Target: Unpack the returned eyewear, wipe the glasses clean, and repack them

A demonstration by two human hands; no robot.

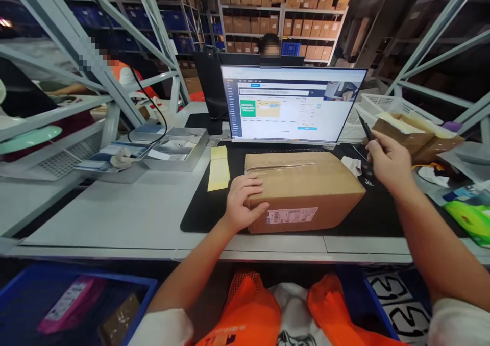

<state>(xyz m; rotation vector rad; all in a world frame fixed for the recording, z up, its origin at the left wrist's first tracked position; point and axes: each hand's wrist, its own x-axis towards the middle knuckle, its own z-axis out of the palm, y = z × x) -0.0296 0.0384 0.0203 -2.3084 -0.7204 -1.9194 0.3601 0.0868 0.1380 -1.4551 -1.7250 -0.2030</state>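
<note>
Brown cardboard box [306, 190], taped top seam, white printed label [292, 215].

box [306, 182]: matt cardboard | label [292, 215]: smooth paper | mat [204, 211]: matt

A lit monitor [283, 103] stands toward the back of the grey desk [95, 208]. Nearer left I see yellow slips [219, 170], then a tray [198, 153] holding papers [157, 154]. A green packet [469, 221] lies far right. Behind, shelving [282, 19] carries cardboard boxes [252, 24]; below, a blue bin [143, 280] holds a pink package [71, 305].
</note>
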